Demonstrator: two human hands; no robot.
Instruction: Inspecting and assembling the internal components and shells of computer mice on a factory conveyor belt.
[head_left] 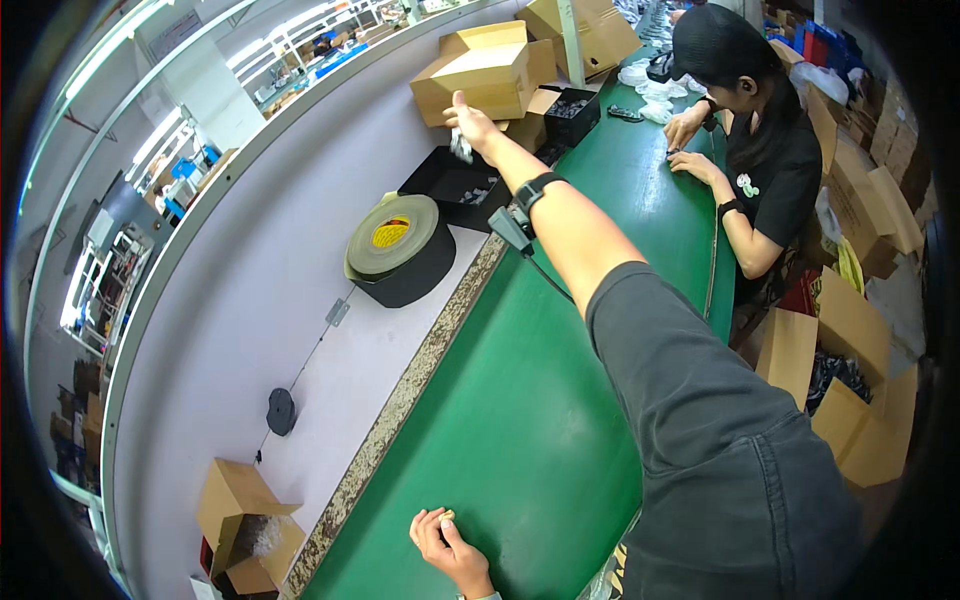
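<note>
My right arm stretches far across the green conveyor belt (530, 400). At its end my right hand (474, 127) is closed around a small shiny silver-grey piece (461, 147), whose kind I cannot make out. It hangs over the black bin (425, 175), which has small grey parts inside. Low in the picture, my left hand (452, 553) is over the belt, its fingers curled. A small yellowish piece (447, 515) shows between thumb and fingertips, too small to name.
A big tape roll (393, 250) stands on the white side ledge, near cardboard boxes (475, 75) and another black bin (572, 118). A small black disc (281, 411) lies further along. Across the belt a co-worker (740, 130) handles something small. An open carton (250, 530) sits lower left.
</note>
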